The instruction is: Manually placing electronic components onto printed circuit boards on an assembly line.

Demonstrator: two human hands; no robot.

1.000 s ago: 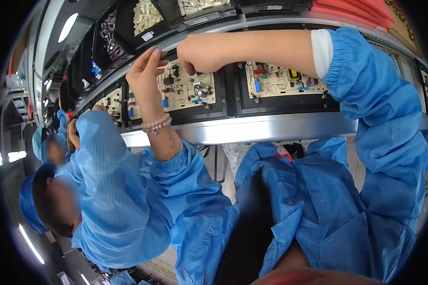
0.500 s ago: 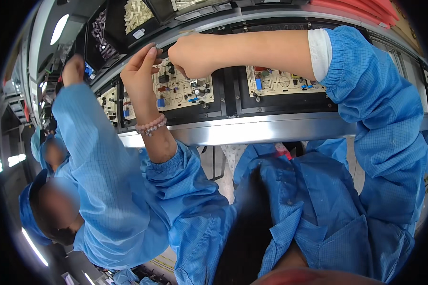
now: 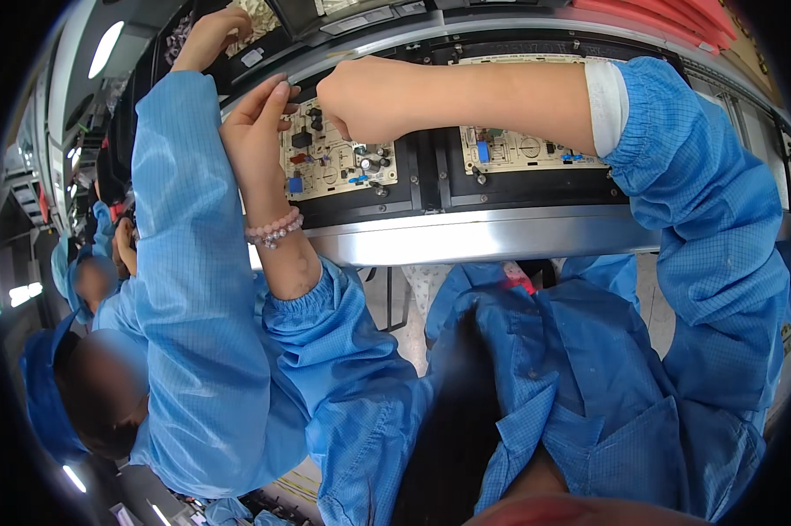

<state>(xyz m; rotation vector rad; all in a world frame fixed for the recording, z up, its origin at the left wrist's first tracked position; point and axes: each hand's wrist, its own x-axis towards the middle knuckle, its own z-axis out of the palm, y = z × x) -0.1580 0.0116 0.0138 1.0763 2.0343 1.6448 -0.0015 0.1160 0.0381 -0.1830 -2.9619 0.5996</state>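
My left hand [image 3: 257, 131], a beaded bracelet at its wrist, is raised over the left part of a cream circuit board [image 3: 330, 175]. Its thumb and forefinger press together in a pinch; anything between them is too small to make out. Just to its right, my right hand [image 3: 365, 98] hangs above the same board, knuckles up and fingers curled under. What those fingers hold, if anything, is hidden. Black, blue and silver components stand on the board. My right forearm passes over a second circuit board [image 3: 523, 162] of the same kind.
A co-worker's hand [image 3: 210, 39] reaches into the black bins at the back left, one holding pale parts [image 3: 264, 19]. The boards sit in black frames behind a metal rail [image 3: 492, 235]. Red sheets [image 3: 667, 19] lie at the far right.
The co-worker's arm has swung right and up, its hand now at the bin of pale parts. My two hands have barely moved and keep their closed shapes.
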